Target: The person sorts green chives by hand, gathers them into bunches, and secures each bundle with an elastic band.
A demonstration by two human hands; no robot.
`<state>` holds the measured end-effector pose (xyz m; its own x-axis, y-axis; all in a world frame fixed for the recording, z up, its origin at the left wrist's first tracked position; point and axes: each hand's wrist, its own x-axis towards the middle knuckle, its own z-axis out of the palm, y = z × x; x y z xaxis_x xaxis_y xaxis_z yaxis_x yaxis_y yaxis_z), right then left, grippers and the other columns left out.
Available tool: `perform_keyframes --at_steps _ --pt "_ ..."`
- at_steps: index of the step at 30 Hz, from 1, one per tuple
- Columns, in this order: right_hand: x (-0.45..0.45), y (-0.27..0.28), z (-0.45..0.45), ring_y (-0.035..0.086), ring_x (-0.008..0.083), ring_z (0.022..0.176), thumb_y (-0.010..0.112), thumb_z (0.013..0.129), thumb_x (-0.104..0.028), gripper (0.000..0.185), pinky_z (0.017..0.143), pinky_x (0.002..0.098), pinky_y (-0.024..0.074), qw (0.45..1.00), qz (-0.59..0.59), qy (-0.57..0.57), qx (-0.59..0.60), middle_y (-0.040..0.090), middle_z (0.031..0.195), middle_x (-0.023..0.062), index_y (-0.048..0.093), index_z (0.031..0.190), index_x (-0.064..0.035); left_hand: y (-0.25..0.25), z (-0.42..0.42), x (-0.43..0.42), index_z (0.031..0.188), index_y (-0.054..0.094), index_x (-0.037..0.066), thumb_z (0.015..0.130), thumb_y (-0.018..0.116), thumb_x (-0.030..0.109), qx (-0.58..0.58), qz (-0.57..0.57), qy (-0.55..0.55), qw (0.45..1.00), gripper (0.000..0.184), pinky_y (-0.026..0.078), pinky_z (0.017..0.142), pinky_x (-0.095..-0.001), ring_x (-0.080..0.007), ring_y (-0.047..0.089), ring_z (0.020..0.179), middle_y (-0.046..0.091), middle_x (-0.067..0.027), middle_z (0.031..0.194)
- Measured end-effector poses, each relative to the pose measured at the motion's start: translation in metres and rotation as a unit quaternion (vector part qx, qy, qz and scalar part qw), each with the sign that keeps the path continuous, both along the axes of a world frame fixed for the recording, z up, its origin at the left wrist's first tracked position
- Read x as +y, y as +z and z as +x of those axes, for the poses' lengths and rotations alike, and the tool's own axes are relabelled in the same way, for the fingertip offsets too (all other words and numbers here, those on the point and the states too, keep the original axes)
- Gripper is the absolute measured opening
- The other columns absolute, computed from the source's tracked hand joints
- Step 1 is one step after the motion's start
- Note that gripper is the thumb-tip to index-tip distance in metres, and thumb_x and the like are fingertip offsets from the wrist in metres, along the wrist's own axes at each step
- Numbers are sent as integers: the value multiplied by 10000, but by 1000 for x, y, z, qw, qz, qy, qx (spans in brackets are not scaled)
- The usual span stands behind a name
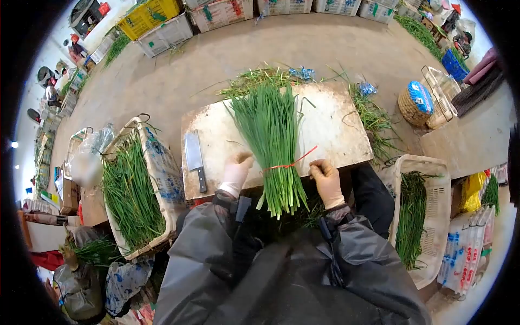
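Note:
A bundle of long green stalks (271,127) lies on the pale, stained board (330,116), its cut ends hanging over the near edge. Around its lower part runs a red tie (287,166), one loose end sticking up to the right. My left hand (236,172), in a pale glove, is beside the bundle's left edge with its fingers curled; what it may hold is hidden. Just right of the stalks, my right hand (327,184) has thumb and fingers pressed together, and nothing can be made out between them. A knife (194,157) with a black handle rests at the board's left.
Crates of green stalks stand at left (162,208) and right (435,216). Loose stalks (374,116) lie beyond the board. A round basket (414,105) is at the right. Stacked crates (225,15) line the far side. At the far left, a person (52,95) is small in view.

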<state>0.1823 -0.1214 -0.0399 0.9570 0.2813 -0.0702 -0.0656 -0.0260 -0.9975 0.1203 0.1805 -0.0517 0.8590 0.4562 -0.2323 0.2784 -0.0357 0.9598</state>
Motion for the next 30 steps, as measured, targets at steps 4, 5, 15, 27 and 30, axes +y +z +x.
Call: perform_keyframes --at_steps 4,5,15,27,30 --pt "18 26 -21 708 220 876 680 941 -68 228 806 338 555 977 -89 93 -168 723 991 159 693 1161 -12 3 -16 -11 1322 628 43 928 703 186 76 17 -29 997 426 547 727 -298 -157 683 873 714 -81 1187" --pt "22 39 -23 717 320 956 668 917 -41 276 851 372 562 969 -112 116 -188 712 1062 177 688 1191 -26 3 -20 -12 1337 624 41 923 701 182 72 65 -61 993 444 555 747 -307 -167 689 881 718 -88 1190" --pt "30 47 -30 694 359 994 688 883 -43 332 835 399 560 929 -204 102 -293 663 1148 174 678 1215 -43 -8 -34 -40 1030 748 99 882 671 180 30 427 -151 891 186 572 766 -438 -347 722 859 742 -154 908" --pt "1 39 -39 717 283 1043 675 871 3 385 925 379 567 945 -138 90 -284 721 1149 156 682 1254 -36 17 -90 -36 1060 797 162 803 716 354 266 505 -576 585 331 593 753 -502 -296 733 818 768 -106 936" --pt "22 60 -37 685 312 1159 771 874 -158 562 976 398 585 874 -237 179 -385 662 1351 153 613 1413 -132 19 -119 -68 1060 796 156 823 679 365 283 466 -556 627 338 585 802 -500 -322 733 883 769 -124 979"
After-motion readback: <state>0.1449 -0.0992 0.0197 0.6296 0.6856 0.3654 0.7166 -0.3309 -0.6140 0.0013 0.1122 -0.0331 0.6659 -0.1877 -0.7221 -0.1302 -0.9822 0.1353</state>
